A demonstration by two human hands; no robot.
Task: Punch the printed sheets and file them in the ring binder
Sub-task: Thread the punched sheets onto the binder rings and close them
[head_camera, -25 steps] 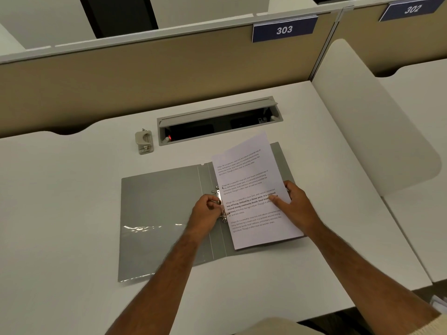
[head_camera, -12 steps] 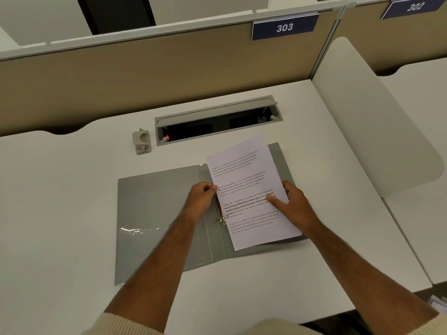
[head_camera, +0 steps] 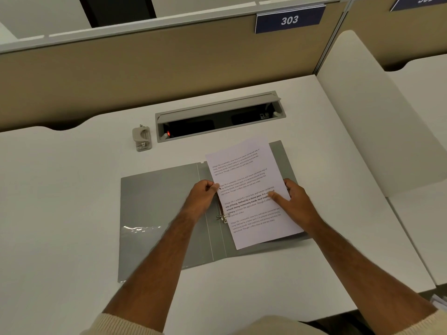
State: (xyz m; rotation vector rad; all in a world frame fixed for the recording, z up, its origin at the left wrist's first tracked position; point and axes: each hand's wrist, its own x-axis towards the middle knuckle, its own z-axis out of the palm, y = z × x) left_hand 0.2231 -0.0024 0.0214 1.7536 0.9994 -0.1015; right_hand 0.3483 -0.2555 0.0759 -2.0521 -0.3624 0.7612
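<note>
I saw one printed sheet (head_camera: 251, 194) hiding most of the ring mechanism (head_camera: 223, 217); left hand (head_camera: 202, 197) pinched its nine-o'clock edge, right hand (head_camera: 294, 203) pressed it flat, fingers relaxed, on one open ring binder (head_camera: 164, 213).

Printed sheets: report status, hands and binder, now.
Left hand pinches printed sheets at their left edge; right hand presses them flat. Sheets over open ring binder. Hole punch apart, nothing in the way.
</note>
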